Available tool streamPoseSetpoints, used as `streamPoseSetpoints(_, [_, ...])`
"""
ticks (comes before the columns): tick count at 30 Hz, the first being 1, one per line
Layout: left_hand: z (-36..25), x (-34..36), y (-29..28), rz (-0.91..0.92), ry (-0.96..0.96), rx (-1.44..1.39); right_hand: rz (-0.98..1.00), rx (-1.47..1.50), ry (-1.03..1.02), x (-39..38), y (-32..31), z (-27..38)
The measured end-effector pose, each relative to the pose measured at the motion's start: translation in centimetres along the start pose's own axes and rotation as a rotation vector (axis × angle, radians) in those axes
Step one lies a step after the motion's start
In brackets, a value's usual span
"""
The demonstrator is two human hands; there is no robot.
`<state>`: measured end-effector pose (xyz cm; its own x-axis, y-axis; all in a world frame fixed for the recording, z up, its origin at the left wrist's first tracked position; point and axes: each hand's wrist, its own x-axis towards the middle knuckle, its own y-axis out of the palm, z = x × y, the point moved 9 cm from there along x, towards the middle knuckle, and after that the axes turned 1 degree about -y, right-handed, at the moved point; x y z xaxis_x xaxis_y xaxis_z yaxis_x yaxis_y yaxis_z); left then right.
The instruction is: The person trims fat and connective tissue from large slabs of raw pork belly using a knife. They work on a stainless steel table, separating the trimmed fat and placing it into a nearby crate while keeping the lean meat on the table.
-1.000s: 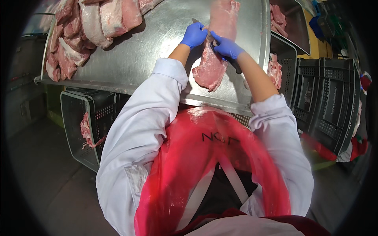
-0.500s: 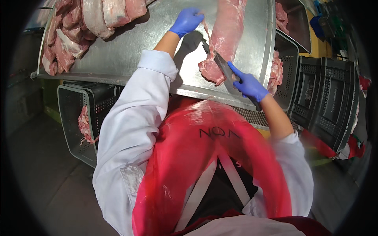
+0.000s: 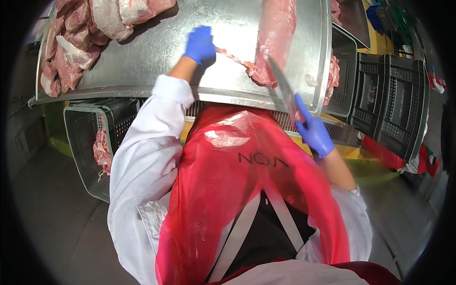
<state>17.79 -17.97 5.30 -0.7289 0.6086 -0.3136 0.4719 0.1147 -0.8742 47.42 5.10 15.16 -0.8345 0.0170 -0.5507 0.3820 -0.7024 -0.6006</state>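
A long pink piece of boneless meat [image 3: 276, 35] lies lengthwise on the steel table [image 3: 223, 71], its narrow end toward me. My left hand [image 3: 200, 45], in a blue glove, is closed on a thin meat strip [image 3: 231, 55]. The strip stretches rightward and still joins the near end of the piece. My right hand [image 3: 313, 133], also gloved in blue, grips a knife [image 3: 282, 81] near the table's front edge. Its blade points away from me, with the tip beside or over the meat's right side; whether they touch I cannot tell.
Several raw meat pieces [image 3: 78, 52] are heaped at the table's far left. A dark crate [image 3: 88, 147] with trimmings [image 3: 102, 152] stands below on the left. Trimmings [image 3: 332, 78] lie in another crate [image 3: 346, 71] at the right edge, beside upright black crates [image 3: 389, 104].
My left hand has moved left and nearer, drawing the strip out sideways. The knife has come back toward me and right, away from the strip.
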Motion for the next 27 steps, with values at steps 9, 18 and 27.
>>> streamPoseSetpoints(9, [-9.2, -4.0, 8.9, -0.157, 0.348, -0.650, -0.427, -0.179, -0.115, 13.7, 3.1, 4.3])
streamPoseSetpoints(18, [-2.1, -5.6, 7.9, -0.098, 0.025, -0.888, -0.019, -0.302, 0.073, 0.0, 10.4, 1.8])
streamPoseSetpoints(27, [7.3, -22.6, -11.9, -0.549, -0.102, -0.922, -0.589, 0.222, -0.085, 15.0, -1.8, -2.2])
